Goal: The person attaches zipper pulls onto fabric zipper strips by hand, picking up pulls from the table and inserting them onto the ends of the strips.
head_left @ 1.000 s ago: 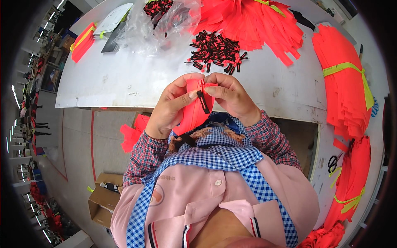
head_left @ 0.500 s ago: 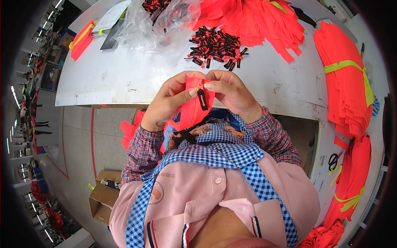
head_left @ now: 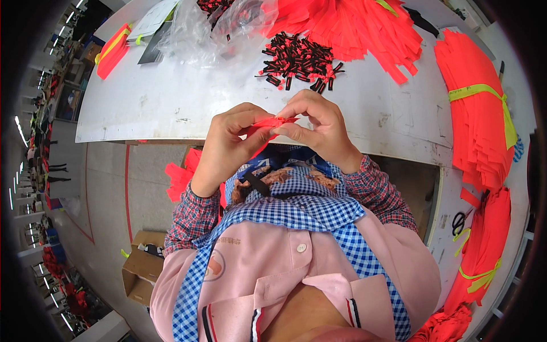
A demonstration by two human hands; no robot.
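Above the table's near edge, both my hands pinch one neon-red zipper (head_left: 266, 123). My left hand (head_left: 228, 139) has thumb and fingers closed on its left part. My right hand (head_left: 320, 126) grips the right end between thumb and forefinger. The zipper's end is turned nearly edge-on, and its black pull tab is hidden from sight. Beyond my hands lies a heap of black pull tabs with red sliders (head_left: 299, 61). A fan of loose neon-red zipper strips (head_left: 347, 28) spreads behind that heap.
Bundles of red strips tied with yellow bands (head_left: 476, 114) line the right side, near black scissors (head_left: 458, 222). Clear plastic bags (head_left: 196, 37) and a smaller red bundle (head_left: 114, 54) rest on the white table (head_left: 154, 108). A cardboard box (head_left: 142, 268) stands on the floor at left.
The zipper has turned from facing me, its black pull tab showing, to nearly edge-on with the tab out of sight. My right fingers have shifted their grip and my right hand has arched upward.
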